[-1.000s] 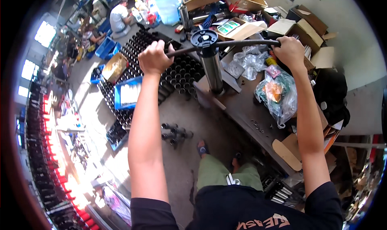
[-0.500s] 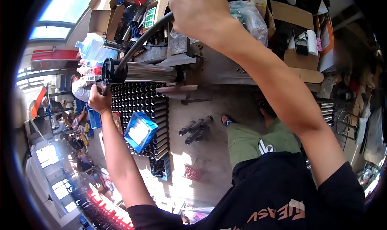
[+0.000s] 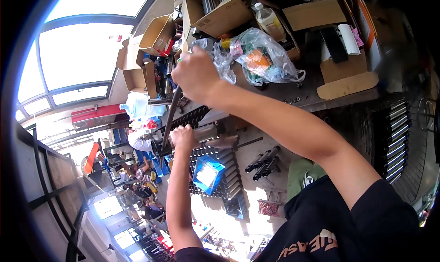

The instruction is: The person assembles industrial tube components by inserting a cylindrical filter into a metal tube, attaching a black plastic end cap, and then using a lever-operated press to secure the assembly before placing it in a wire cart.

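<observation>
Inside both fists: black bar [image 3: 170,109], right hand [image 3: 197,74] upper, left hand [image 3: 182,138] lower.

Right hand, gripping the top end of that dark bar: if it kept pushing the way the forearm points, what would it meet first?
Likely the open cardboard box up and left of the right hand, which grips the dark bar. Depth is unclear in this fisheye view, so the hand might pass above it.
</observation>
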{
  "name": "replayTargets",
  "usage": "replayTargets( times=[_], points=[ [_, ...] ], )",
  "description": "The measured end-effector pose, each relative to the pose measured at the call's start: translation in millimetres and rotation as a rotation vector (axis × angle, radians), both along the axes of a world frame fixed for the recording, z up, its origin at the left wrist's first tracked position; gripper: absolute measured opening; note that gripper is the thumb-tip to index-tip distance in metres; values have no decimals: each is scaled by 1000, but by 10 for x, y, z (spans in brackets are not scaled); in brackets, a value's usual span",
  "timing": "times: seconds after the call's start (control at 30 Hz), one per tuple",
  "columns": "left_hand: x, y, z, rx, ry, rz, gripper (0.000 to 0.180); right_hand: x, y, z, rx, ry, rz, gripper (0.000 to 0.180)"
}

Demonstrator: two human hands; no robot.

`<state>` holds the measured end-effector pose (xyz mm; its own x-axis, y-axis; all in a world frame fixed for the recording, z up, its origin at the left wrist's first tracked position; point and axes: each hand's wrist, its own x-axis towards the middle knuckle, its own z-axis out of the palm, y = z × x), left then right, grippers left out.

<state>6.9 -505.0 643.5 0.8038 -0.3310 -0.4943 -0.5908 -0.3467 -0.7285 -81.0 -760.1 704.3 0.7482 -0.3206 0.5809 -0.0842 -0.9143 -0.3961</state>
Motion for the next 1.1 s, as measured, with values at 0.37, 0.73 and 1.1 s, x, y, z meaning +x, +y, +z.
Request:
replayTargets(
  times=[0.37,0.73,1.1],
  points=[
    [-289,-19,618,-88,136,202,54,-2493,-1580,-1916,213,392,-115,24],
    [-2135,1154,525,-1567,659,1017,69,-2744,219,-3301,973,984,-403,34],
    [-2454,317,-203,-2724,1691,1759,90,-2183,765,-4062,1841,779,-248,19]
  ],
)
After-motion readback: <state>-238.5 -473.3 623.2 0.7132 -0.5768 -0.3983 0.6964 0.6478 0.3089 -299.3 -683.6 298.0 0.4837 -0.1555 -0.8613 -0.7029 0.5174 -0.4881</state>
